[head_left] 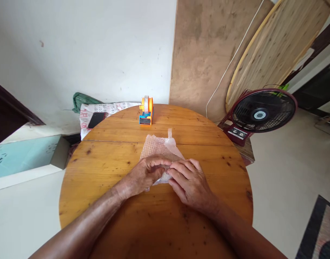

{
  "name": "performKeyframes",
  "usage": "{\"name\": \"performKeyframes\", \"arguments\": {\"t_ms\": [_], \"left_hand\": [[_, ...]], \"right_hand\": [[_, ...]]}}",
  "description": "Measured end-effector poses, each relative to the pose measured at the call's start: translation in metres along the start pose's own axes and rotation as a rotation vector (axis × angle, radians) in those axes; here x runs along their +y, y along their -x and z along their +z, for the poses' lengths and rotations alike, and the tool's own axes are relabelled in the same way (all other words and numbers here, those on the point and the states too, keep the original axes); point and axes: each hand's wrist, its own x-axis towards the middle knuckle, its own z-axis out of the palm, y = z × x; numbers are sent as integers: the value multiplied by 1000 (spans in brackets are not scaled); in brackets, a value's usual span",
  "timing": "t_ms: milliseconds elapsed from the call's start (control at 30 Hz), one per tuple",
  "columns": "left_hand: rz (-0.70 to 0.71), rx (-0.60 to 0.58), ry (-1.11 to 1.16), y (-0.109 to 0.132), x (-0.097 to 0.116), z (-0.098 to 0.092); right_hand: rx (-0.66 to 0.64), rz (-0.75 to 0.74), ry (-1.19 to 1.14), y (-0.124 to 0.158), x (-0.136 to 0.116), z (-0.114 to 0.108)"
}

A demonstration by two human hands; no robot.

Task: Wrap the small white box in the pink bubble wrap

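A sheet of clear bubble wrap [157,146] lies on the round wooden table [100,172], partly folded over at its near end. A strip of clear tape [169,133] sticks out from its far edge. My left hand [146,172] is on the near part of the wrap, thumb and fingers curled onto it. From the other side, my right hand [190,181] presses bent fingers on the same fold, its fingertips meeting those of the left. Whatever lies inside the fold is hidden by my hands.
An orange and blue tape dispenser [146,110] stands at the table's far edge. Beyond the right edge is a dark red fan [259,114]. A white printed sack [86,113] and a dark flat object [96,120] are at the far left. A wall closes off the back.
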Motion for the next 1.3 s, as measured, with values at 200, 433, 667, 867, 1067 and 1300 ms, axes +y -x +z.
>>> {"name": "performKeyframes", "arguments": {"t_ms": [200,433,667,867,1067,1300], "left_hand": [[-193,109,-118,6,9,-12],[-288,296,-520,16,18,-39],[-697,282,-269,35,29,-32],[-892,333,-130,16,28,-12],[-870,347,-151,4,19,-4],[-815,403,-44,-10,24,6]], "right_hand": [[-21,3,20,-1,-1,-4],[-43,-18,84,-3,-3,-8],[-11,-52,93,-2,-1,-6],[-28,-49,92,-1,-1,-7],[-44,-68,138,0,-1,-6],[-54,-63,131,1,-3,-3]]}}
